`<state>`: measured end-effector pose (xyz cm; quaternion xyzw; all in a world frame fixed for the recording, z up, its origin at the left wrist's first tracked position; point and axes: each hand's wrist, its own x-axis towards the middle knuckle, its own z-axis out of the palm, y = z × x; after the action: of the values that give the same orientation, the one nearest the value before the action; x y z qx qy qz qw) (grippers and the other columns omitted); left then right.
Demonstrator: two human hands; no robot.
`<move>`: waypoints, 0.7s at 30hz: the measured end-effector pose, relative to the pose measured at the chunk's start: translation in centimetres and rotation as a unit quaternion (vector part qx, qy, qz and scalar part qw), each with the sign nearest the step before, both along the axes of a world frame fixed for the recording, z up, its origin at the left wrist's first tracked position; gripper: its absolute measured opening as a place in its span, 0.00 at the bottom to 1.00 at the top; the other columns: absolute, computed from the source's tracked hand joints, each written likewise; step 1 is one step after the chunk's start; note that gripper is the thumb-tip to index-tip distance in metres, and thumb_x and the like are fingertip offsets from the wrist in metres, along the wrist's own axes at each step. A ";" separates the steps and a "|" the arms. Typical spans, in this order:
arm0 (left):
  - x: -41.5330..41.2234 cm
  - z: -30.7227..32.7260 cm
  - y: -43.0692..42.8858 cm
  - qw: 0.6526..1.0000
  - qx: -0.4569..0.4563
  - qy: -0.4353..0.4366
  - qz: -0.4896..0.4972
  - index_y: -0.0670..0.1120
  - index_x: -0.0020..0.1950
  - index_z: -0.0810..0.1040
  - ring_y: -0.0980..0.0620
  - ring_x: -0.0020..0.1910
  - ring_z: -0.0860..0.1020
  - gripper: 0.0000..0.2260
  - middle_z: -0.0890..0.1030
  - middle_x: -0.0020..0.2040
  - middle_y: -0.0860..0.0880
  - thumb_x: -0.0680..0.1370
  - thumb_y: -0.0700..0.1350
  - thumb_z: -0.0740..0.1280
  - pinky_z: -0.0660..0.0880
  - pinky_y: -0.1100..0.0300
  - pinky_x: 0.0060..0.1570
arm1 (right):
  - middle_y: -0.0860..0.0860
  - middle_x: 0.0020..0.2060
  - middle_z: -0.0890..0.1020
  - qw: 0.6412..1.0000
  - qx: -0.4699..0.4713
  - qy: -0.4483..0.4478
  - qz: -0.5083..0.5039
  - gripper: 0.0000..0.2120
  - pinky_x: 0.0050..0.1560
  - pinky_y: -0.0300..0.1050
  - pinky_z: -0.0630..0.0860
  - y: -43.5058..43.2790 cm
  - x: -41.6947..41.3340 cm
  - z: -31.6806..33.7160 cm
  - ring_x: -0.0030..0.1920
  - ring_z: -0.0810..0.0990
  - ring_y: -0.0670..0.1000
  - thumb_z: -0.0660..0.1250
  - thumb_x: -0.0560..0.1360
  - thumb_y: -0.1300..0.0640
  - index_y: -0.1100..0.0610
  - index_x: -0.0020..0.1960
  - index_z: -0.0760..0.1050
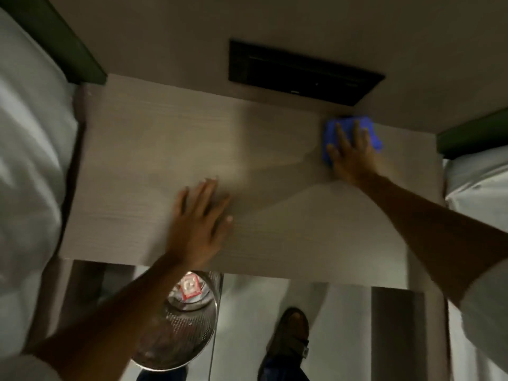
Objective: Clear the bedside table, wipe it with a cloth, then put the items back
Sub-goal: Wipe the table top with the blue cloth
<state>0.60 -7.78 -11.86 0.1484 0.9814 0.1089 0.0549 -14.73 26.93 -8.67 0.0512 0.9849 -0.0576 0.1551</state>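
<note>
- My right hand [350, 154] lies flat on the blue cloth [369, 133], fingers [341, 136] spread and pressing it down, not pinching it, at the far right corner of the surface [143, 149], close under the dark wall panel [299, 72].
- My left hand [199, 224] rests palm-down near the front edge, fingers spread, holding nothing; I judge it is only bracing me.
- The surface is bare, so the wiping step is in hand.
- Its long axis runs left to right; nearly all the unwiped stretch lies to the left of the cloth and toward me.
- So the next stroke should draw leftward along that axis, and my left hand sits in that path.
- The cleared items are not in view; only a mesh bin [181, 325] stands below the front edge.
</note>
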 end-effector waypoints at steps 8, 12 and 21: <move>3.1 -1.1 -17.5 0.993 -0.100 -0.006 0.064 0.47 0.79 0.57 0.42 0.79 0.56 0.33 0.57 0.80 0.40 0.79 0.63 0.51 0.54 0.41 0.76 | 0.53 0.78 0.45 0.993 -0.071 0.014 0.097 0.26 0.73 0.62 0.45 -25.0 -0.8 -1.3 0.77 0.42 0.58 0.51 0.80 0.42 0.43 0.76 0.48; 3.2 -1.2 -18.0 0.994 -0.094 0.026 0.048 0.46 0.79 0.59 0.41 0.78 0.60 0.33 0.60 0.79 0.39 0.78 0.63 0.56 0.56 0.41 0.75 | 0.52 0.78 0.44 0.984 -0.088 -0.014 0.155 0.27 0.74 0.63 0.43 -34.4 -2.8 -1.4 0.77 0.40 0.57 0.49 0.80 0.42 0.43 0.76 0.47; 4.4 -1.6 -17.2 0.999 -0.017 0.032 0.036 0.48 0.79 0.61 0.44 0.79 0.57 0.32 0.60 0.79 0.42 0.79 0.62 0.57 0.55 0.41 0.76 | 0.56 0.77 0.53 0.979 -0.067 0.015 0.191 0.25 0.74 0.61 0.52 -31.8 5.0 -1.3 0.77 0.49 0.60 0.53 0.79 0.43 0.45 0.75 0.55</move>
<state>4.96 -24.98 -13.47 0.1156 0.9891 0.0891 0.0217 -9.72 -4.84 -9.95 -0.1491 0.9725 -0.0940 0.1519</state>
